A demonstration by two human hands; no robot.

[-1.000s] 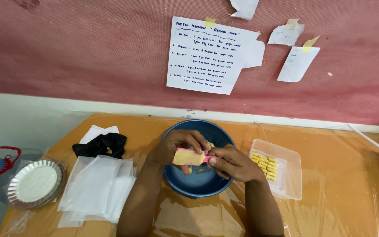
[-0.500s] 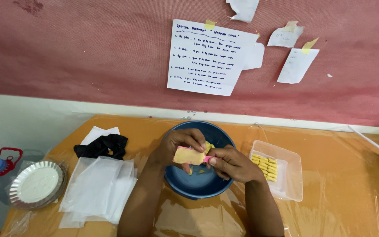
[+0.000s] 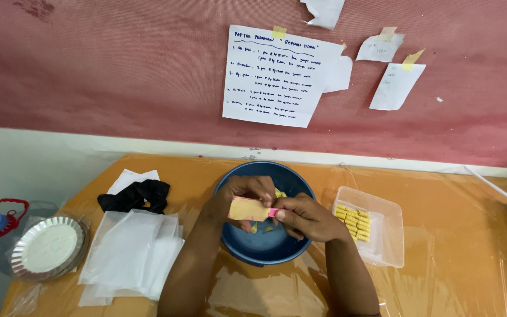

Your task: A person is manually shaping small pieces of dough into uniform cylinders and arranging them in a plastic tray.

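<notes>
Both hands meet over the blue bowl [image 3: 263, 249]. The left hand [image 3: 239, 196] cups a pale yellow sheet [image 3: 247, 209] from behind; the right hand [image 3: 303, 216] pinches its pink end between thumb and fingers. Against the frames of a second and half a second ago, little has changed — the grip and the sheet's place above the bowl are the same, and only the view has shifted slightly. The work on the sheet appears to be mid-step, not finished. A few yellow scraps lie in the bowl. To the right, a clear tray [image 3: 382, 246] holds rows of small yellow pieces [image 3: 353, 222] — evidently finished ones. White sheets [image 3: 130, 258], a black cloth [image 3: 136, 195] and foil pans [image 3: 48, 246] lie left.
</notes>
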